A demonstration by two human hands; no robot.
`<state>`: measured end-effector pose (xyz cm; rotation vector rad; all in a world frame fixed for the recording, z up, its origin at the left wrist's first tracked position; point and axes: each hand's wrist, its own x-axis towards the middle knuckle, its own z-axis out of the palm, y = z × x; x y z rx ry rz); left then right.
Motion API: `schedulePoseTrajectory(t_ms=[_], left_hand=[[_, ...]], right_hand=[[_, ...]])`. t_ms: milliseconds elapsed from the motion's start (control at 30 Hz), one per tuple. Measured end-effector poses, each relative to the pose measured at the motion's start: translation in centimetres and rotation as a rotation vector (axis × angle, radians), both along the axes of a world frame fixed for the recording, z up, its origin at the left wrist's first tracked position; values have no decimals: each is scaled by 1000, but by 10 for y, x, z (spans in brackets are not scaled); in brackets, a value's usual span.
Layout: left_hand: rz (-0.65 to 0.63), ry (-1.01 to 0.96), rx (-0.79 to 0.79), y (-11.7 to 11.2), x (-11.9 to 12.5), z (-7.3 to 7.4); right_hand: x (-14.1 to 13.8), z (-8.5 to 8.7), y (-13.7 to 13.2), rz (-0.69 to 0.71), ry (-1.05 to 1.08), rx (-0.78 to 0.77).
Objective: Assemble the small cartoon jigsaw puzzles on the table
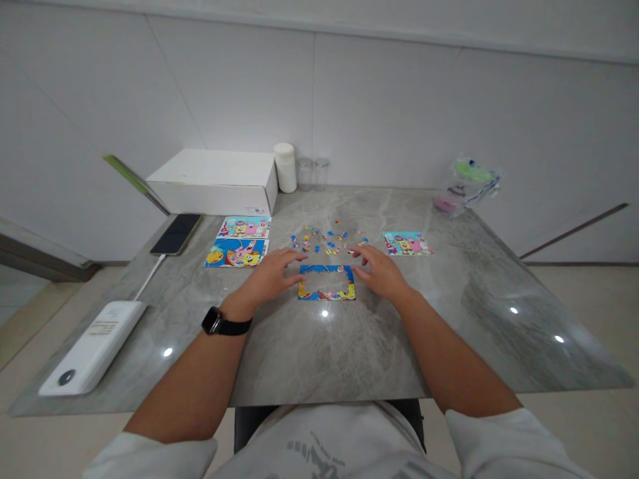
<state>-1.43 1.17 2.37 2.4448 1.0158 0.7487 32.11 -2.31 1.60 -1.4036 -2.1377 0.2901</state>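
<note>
A small jigsaw frame [327, 293] with only its blue and yellow border filled lies on the grey marble table [349, 346]. My left hand [269, 274], with a black watch on the wrist, rests flat at the frame's left edge, fingers spread and holding nothing. At the frame's right edge lies my right hand [379, 269], fingers also stretched out and empty. Just beyond the fingertips are several loose puzzle pieces [327, 241], scattered on the table.
Two finished cartoon puzzles [239, 243] lie at the left, another cartoon puzzle [407, 243] at the right. A phone [176, 234], a white power bank [92, 346], a white box [214, 181], a white jar [285, 166], two clear jars [313, 173] and a plastic bag [466, 185] line the edges.
</note>
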Motion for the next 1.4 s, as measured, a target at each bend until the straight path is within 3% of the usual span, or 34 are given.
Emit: schedulePoseTrajectory(t_ms=[133,233,433,667,933,1400], left_hand=[[184,-151,113,0,2,7],[311,-215,160,2,2,3],[399,-266,161,9,2,-9],[364,-272,148,8,7,-9],[360,-271,131,7,10,-7],[312,-251,117,3,14,-8]], right_hand=[[7,1,6,-170,154,109],[16,-4,14,-294,248,134],[31,-19,27,-496,381,128],[26,-29,28,-460,116,78],[10,-18,42,-395,-224,-20],[9,-26,48,-304,-265,-39]])
